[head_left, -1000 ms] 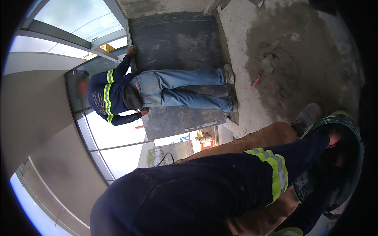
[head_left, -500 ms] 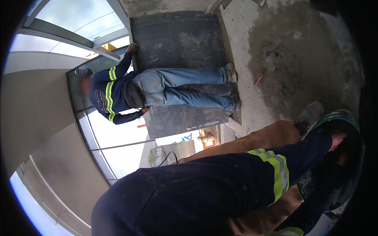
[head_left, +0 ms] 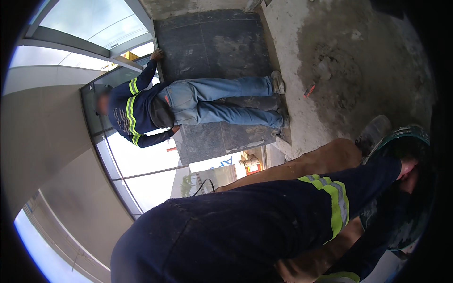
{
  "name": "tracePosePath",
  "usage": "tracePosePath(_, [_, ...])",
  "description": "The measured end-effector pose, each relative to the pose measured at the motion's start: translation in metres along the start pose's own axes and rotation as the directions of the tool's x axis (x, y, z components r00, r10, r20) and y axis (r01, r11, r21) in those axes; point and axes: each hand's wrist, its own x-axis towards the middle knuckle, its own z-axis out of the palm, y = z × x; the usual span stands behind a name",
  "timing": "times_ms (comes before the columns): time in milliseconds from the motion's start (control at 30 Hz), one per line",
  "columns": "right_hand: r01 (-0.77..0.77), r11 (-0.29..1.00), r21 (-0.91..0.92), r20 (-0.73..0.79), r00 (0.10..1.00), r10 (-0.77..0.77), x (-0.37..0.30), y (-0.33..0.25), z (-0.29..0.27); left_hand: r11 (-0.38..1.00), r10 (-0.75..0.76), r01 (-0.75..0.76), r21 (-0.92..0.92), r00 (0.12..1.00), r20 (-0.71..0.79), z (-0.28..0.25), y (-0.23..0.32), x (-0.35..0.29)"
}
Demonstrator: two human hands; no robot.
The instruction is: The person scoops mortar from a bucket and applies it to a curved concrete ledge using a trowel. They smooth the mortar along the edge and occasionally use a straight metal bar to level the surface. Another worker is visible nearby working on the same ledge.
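Both my hands reach into a dark green bucket (head_left: 398, 134) at the right edge. My left arm, in a navy sleeve with a yellow and grey reflective band, crosses the lower picture. My left hand (head_left: 406, 166) is inside the rim. Close beside it is my right hand (head_left: 409, 182), on the end of a second navy sleeve. Shadow hides the fingers of both hands and whatever they touch. The bucket's rim has pale smears.
A co-worker (head_left: 141, 111) in a navy shirt and jeans stands on dark tiles (head_left: 226, 52), hands by a window frame. A small red and grey tool (head_left: 309, 90) lies on the rough concrete. My shoe (head_left: 373, 134) and brown trouser leg (head_left: 302, 162) are beside the bucket.
Inside the bucket my right hand has come slightly up in the picture, closer to my left hand, and shows more plainly. The co-worker keeps nearly the same pose.
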Motion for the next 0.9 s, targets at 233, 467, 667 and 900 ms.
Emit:
tracePosePath(233, [0.204, 0.867, -0.454, -0.183, 0.931, -0.315, -0.128, -0.035, 0.116, 0.998, 0.021, -0.022, -0.056, 1.0, -0.015, 0.002, -0.006, 0.003])
tracePosePath(467, [0.217, 0.866, -0.45, -0.077, 0.957, -0.279, -0.093, -0.048, 0.065, 0.997, 0.043, -0.045, -0.064, 0.999, -0.027, 0.011, -0.003, 0.001])
tracePosePath(667, [0.168, 0.812, -0.558, 0.052, 0.984, -0.168, -0.055, -0.051, 0.006, 0.994, 0.075, -0.077, -0.083, 0.997, -0.031, 0.012, -0.004, -0.001])
tracePosePath(900, [0.242, 0.449, -0.86, -0.085, 0.8, -0.594, -0.266, -0.064, 0.183, 0.975, 0.204, -0.212, -0.066, 0.973, -0.107, 0.021, -0.004, -0.039])
